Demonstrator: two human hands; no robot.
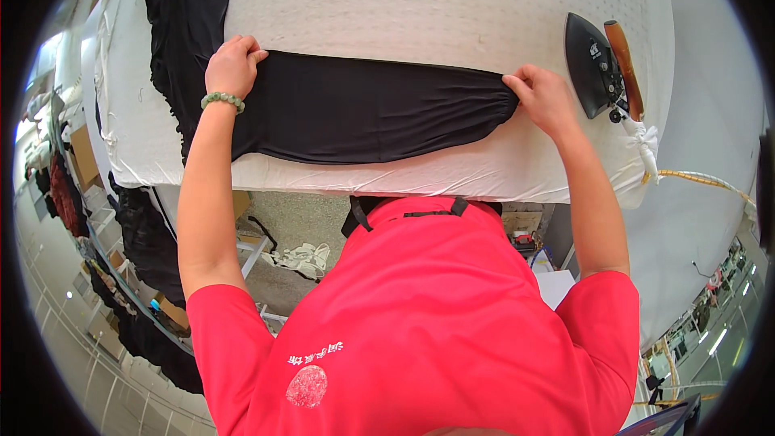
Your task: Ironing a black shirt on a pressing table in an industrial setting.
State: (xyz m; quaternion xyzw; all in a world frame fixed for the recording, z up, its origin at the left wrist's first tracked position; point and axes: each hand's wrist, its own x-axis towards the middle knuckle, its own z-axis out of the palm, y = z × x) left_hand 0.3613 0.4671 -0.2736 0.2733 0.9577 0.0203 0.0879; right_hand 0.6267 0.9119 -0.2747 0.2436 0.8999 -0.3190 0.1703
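Note:
A black garment [355,109] lies on the padded white ironing table [420,4], one long sleeve spread flat across the near side. The sleeve's gathered end points right, and the rest of the garment, with a ruffled edge, bunches at the far left. My left hand [232,69], with a green bead bracelet [223,100] at the wrist, pinches the sleeve's far edge near the garment's body. At the other end, my right hand [545,98] grips the gathered cuff between thumb and fingers. The cloth between both hands looks stretched out, with small folds near the cuff.
An iron [591,69] with a wooden handle rests at the table's right side, beyond my right hand. Its hose [698,178] runs off to the right. Dark clothes [149,234] hang left of the table. White cloth [299,260] lies on the floor below.

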